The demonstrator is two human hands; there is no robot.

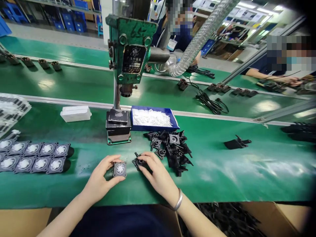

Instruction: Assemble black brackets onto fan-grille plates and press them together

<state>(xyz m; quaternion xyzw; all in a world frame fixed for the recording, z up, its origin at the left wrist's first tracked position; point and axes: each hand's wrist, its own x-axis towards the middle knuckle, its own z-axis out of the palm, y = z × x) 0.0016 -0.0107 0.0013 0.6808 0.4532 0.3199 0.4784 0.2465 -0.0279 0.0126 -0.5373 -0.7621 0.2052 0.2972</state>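
Observation:
Between the thumb and fingers of my left hand (102, 176) is a square dark housing (120, 169) with a white impeller in its face. My right hand (158, 174) pinches a black plastic part (137, 162) that has a flange and a short spout. The two pieces are a small gap apart, low over the green mat. A heap of similar black plastic parts (172, 154) lies just beyond my right hand. At the left, more housings with white impellers (41, 163) stand in two rows.
A green press (132, 49) rises ahead of my hands over its black base block (118, 122). Beside it is a blue tray (175, 122) of small white pins. A white block (76, 114) and a single black part (237, 143) lie farther out. Other people work across the belt.

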